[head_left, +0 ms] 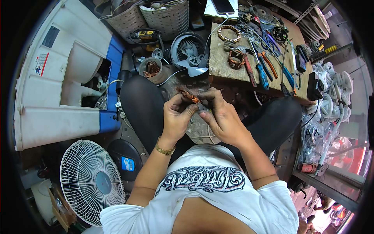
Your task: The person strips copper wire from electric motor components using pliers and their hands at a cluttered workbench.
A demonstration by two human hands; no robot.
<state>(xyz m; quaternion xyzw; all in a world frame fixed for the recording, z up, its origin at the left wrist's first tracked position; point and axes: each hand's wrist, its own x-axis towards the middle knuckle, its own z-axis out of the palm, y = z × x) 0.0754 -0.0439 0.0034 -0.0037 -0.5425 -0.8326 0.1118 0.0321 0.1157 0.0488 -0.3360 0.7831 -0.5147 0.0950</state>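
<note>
A ragged, reddish-brown bundle of copper wire point(186, 93) is held in the air above the gap between the person's knees, off the wooden table point(222, 43) and a little to the near-left of that table's near-left corner. Its long axis runs on a slant, from a frayed end, far and to the left, to a tighter, brighter end, near and to the right.

The left hand point(175, 112) is nearer to it and lies along its near-left side, closed in a pinch, with thumb and bent fingers gripping the copper toward the brighter end. The frayed end sticks out beyond those fingers, away from the person.

The right hand point(221, 111) comes in from the other side, also drawn closed, its thumb and fingers around a small, flat, dark-grey piece point(201, 106) that meets the bundle's near-right end. Whether this piece is a tool or a part joined to the copper cannot be told, since the fingers cover much of it. The thumbs are just beside each other, so the bundle's bright end sits between the two hands, with its frayed end on the left hand's side.
</note>
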